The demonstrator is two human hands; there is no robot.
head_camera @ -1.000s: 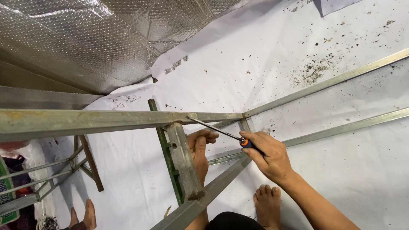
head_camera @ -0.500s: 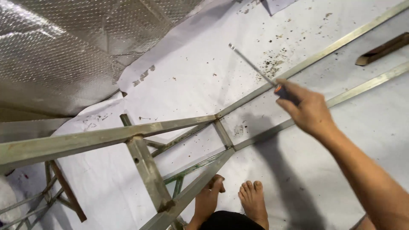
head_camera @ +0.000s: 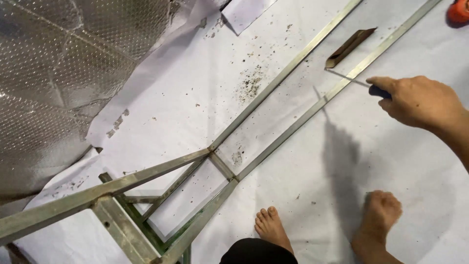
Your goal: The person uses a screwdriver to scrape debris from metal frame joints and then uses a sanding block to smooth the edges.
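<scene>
My right hand is at the upper right, shut on a screwdriver with a thin metal shaft and a dark handle. The shaft points left, and its tip hovers over a long metal bar of the frame, just below a short brown metal channel piece. The frame is made of two long parallel bars joined by a short cross piece, and it leads to thicker angled members at the lower left. My left hand is out of sight. My two bare feet stand on the white sheet at the bottom.
A silver bubble-foil sheet covers the left side. The white floor covering carries dark specks of dirt. A red object lies at the top right corner. My second foot stands at the lower right.
My right hand has swung the screwdriver away from the frame's joint to the far right along the long bars. My view has shifted that way, and my feet now stand wider apart.
</scene>
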